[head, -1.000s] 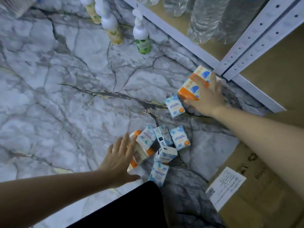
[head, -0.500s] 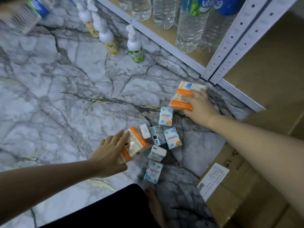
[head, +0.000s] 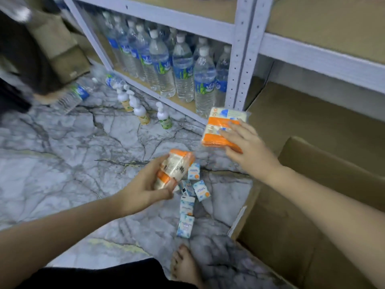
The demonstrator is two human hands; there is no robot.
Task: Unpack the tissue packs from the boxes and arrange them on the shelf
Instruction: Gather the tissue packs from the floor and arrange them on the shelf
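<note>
Left hand (head: 145, 188): fingers now curled round an orange multipack (head: 174, 172), lifted off the floor left of the cardboard box (head: 312, 205). Loose small packs (head: 201, 190): still grounded. Right hand (head: 248, 149): fingers gripping a second multipack (head: 220, 126), raised toward the shelf (head: 312, 113); shelving seems imminent.

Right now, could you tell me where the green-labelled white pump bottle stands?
The green-labelled white pump bottle stands on the marble floor, left of centre, just before the water bottles.

arms (head: 68, 232): bare, no sleeves | foot (head: 185, 265): bare | legwear (head: 108, 276): black
</note>
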